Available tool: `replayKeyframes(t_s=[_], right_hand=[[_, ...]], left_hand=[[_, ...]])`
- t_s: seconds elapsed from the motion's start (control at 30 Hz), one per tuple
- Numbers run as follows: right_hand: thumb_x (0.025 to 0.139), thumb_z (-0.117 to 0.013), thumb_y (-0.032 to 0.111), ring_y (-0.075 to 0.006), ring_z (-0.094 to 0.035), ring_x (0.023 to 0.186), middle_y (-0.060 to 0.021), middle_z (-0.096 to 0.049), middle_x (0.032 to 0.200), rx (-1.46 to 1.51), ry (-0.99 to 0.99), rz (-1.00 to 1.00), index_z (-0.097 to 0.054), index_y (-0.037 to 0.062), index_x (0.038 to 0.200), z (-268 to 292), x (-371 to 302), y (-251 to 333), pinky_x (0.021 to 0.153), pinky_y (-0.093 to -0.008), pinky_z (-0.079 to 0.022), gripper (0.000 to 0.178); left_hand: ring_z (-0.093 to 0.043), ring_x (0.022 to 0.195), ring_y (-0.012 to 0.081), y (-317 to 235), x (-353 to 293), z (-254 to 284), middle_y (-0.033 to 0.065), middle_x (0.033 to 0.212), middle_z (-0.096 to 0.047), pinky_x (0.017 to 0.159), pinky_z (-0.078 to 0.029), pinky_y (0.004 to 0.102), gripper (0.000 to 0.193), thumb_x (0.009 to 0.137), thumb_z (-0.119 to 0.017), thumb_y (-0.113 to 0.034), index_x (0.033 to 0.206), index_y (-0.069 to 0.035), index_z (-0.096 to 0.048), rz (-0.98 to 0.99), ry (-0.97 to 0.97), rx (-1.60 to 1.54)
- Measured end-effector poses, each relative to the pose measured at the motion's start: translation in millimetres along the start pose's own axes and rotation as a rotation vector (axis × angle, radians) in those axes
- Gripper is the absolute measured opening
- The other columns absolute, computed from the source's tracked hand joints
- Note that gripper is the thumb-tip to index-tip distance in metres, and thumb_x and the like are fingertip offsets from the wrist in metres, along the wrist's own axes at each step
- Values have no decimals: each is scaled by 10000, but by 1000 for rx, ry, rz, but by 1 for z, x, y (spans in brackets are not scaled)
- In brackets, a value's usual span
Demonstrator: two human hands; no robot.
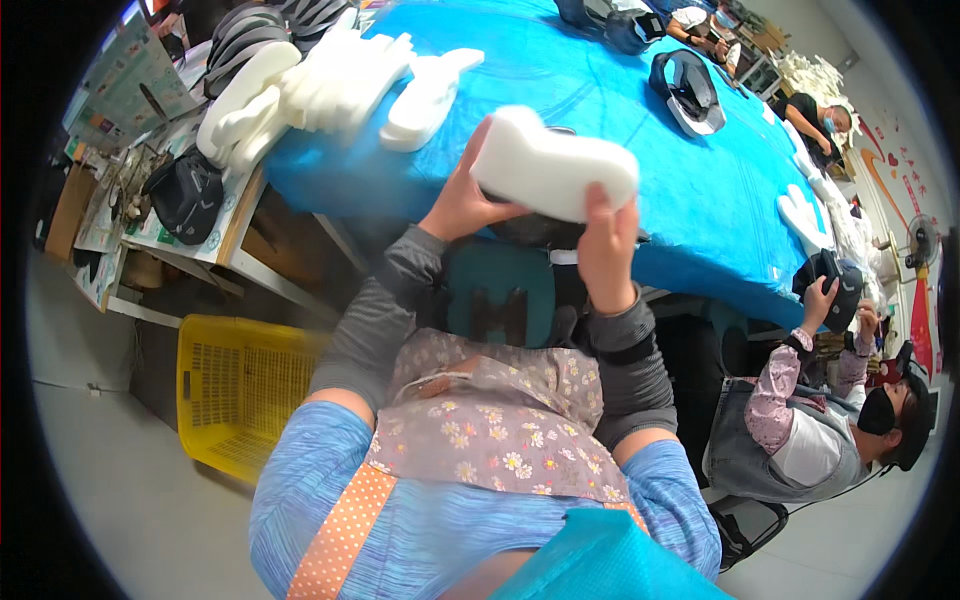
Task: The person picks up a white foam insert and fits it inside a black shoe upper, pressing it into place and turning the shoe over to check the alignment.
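Note:
A curved white foam piece is raised over the near edge of the blue-covered table, its outline a little blurred. My left hand is closed around its left end, thumb beneath. At the right end, my right hand pinches it, with the fingers up over the front face. A dark item shows partly under the foam; most of it is hidden, so its kind is unclear. Left of my hands on the table lie a small stack of white foam pieces and a larger row of similar pieces.
Blue sheeting covers the table. Dark caps lie on its far side, more stacked at far left. A black cap rests on a side bench. A yellow basket stands on the floor. At right a co-worker handles a dark cap.

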State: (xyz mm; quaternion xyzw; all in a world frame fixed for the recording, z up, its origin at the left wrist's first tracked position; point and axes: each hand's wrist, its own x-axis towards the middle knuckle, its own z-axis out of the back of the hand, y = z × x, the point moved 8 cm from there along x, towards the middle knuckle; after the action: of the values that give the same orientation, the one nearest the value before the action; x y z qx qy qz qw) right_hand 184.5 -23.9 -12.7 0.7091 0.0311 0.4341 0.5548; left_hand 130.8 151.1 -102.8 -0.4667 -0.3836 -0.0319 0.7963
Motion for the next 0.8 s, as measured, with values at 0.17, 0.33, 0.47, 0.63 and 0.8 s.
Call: replayKeyframes(t_s=[0.17, 0.33, 0.47, 0.63, 0.8], right_hand=[[975, -515, 171, -180, -609, 1003, -113, -654, 1093, 127, 321, -69, -520, -35, 1235, -22, 48, -25, 864, -321, -476, 332], [918, -570, 312, -442, -638, 910, -250, -662, 977, -480, 598, 131, -458, 5, 1270, -58, 62, -63, 797, -425, -512, 481], [897, -616, 204, -361, -649, 885, -207, -662, 1012, -318, 350, 196, -516, -8, 1225, -16, 63, -67, 756, -392, -515, 404], [954, -579, 217, -153, -614, 832, -120, -626, 1082, 93, -12, -63, -485, 0, 1268, 88, 35, -131, 622, -268, -491, 393], [912, -645, 118, -148, -561, 1024, -91, -609, 1138, -200, 202, 12, -463, -19, 1304, 58, 15, -91, 870, -288, -468, 454]], left_hand=[[-419, 1332, 318, 14, 2, 2, 185, 1426, -432, 1107, -327, 422, 1003, 640, -904, -330, 1420, -1, -366, 87, 152, 23], [-452, 1291, 302, 4, -2, 10, 194, 1410, -443, 1084, -349, 420, 972, 656, -895, -329, 1416, -6, -384, 1, 36, 0], [-411, 1333, 317, 16, -4, 18, 177, 1473, -370, 1102, -345, 414, 1214, 655, -902, -285, 1545, -114, -94, 56, 88, 69], [-320, 1404, 361, 26, -1, 3, 178, 1539, -292, 1156, -272, 468, 1298, 633, -904, -370, 1555, -164, -14, 64, 120, -37], [-284, 1388, 388, 18, -25, 19, 209, 1495, -319, 1147, -248, 494, 1277, 598, -909, -403, 1548, -100, -110, 99, -47, 162]])
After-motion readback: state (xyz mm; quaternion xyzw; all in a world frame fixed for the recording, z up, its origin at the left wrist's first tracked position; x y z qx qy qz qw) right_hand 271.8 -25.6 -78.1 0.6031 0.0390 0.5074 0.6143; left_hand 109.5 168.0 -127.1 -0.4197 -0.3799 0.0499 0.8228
